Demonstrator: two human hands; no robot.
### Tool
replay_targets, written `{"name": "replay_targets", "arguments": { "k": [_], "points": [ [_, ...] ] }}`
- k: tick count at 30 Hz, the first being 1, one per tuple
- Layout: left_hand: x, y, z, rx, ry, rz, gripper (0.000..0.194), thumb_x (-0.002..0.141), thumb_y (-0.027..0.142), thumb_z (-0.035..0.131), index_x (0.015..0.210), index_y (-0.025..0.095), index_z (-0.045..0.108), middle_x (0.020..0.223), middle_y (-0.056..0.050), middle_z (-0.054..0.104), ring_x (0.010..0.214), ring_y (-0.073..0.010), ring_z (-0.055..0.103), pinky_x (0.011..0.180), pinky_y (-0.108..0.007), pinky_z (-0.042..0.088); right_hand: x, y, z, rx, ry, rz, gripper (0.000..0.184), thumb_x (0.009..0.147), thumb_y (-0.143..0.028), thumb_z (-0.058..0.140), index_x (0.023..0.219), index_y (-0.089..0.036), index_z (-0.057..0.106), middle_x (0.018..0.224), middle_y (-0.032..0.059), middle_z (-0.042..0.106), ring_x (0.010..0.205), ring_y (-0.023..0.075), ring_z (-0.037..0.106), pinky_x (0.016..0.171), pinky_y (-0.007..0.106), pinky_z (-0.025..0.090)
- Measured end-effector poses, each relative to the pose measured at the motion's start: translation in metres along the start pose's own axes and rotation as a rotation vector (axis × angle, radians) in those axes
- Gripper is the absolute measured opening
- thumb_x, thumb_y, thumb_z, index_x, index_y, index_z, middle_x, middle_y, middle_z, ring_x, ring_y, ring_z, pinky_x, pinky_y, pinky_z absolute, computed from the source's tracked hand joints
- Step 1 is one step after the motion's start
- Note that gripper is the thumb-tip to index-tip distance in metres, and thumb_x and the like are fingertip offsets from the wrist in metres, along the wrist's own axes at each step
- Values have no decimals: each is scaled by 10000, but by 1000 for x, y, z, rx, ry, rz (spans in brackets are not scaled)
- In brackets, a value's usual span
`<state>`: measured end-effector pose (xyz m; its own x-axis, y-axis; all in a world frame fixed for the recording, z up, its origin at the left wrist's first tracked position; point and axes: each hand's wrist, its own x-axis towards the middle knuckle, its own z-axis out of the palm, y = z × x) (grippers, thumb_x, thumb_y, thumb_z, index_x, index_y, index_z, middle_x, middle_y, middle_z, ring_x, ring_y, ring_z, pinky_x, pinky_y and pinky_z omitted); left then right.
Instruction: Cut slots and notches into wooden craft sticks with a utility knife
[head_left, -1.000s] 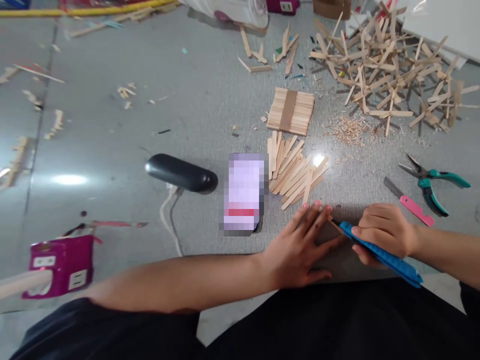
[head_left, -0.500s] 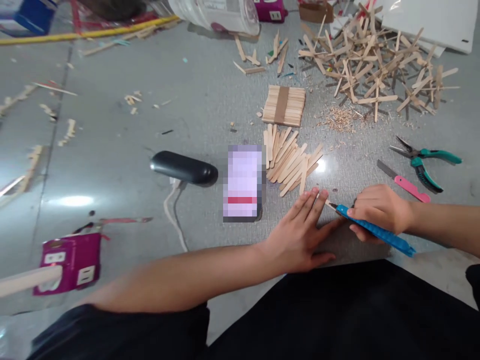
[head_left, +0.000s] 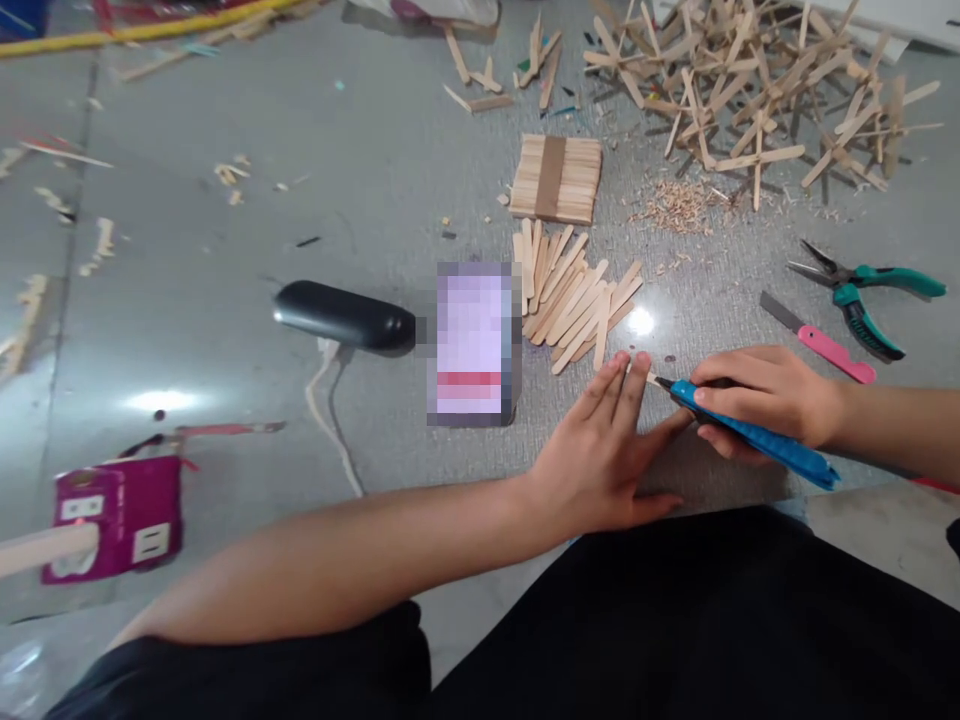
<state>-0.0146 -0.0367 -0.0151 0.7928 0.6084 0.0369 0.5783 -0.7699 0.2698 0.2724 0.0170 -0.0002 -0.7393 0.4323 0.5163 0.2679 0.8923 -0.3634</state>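
Observation:
My left hand [head_left: 600, 450] lies on the table with its fingers stretched and apart. Under its fingertips is a wooden craft stick, mostly hidden; only a short pale piece [head_left: 654, 378] shows beside the index and middle fingers. In my right hand [head_left: 757, 395] is a blue utility knife [head_left: 780, 450], its blade at the exposed stick piece. Just beyond my left fingertips, loose craft sticks [head_left: 574, 300] lie in a fanned heap. Behind them sits a bundle of sticks [head_left: 577, 180] with a brown paper band.
Green-handled pliers [head_left: 862, 290] and a pink folding knife [head_left: 829, 350] lie to the right. A large pile of joined sticks [head_left: 735, 95] stands at the back right, near wood shavings [head_left: 675, 205]. To the left are a phone [head_left: 469, 340], a black device [head_left: 345, 315] and a purple socket block [head_left: 120, 520].
The view has shifted slightly, so the table things sit higher in the picture. My right fingers have shifted a little on the knife; the left hand stays pressed in place.

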Motion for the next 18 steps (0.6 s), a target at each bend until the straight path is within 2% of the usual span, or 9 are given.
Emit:
{"name": "replay_targets", "arguments": {
  "k": [7, 9, 13, 18],
  "points": [
    [2, 0, -5, -53, -42, -54, 1205, 855, 835, 801, 1814, 286, 321, 1925, -216, 93, 1753, -519, 228, 1425, -608, 229, 1, -3, -5, 1, 9, 25, 178, 1045, -239, 671, 1212, -188, 639, 1165, 169, 827, 934, 234, 838, 730, 333, 720],
    [2, 0, -6, -62, -37, -45, 1159, 879, 837, 777, 1800, 279, 349, 1924, -221, 89, 1755, -521, 222, 1425, -611, 228, 3, -3, -7, -8, 2, 8, 174, 1048, -215, 688, 1217, -185, 659, 1155, 151, 843, 901, 216, 841, 746, 317, 722],
    [2, -1, -8, -68, -9, -15, 998, 946, 829, 710, 1726, 252, 477, 1904, -249, 149, 1743, -522, 263, 1419, -610, 241, 6, -4, -10, 40, -34, -10, 218, 1072, -146, 685, 1286, -187, 679, 1047, 58, 861, 846, 159, 829, 782, 275, 724],
    [3, 2, -12, -27, -43, -36, 1001, 912, 883, 704, 1663, 239, 554, 1874, -250, 264, 1728, -539, 283, 1412, -606, 253, 6, -8, -12, -39, -18, -80, 106, 1053, -152, 721, 1156, -138, 702, 1192, 155, 851, 1008, 200, 844, 884, 320, 760]
  ]
}}
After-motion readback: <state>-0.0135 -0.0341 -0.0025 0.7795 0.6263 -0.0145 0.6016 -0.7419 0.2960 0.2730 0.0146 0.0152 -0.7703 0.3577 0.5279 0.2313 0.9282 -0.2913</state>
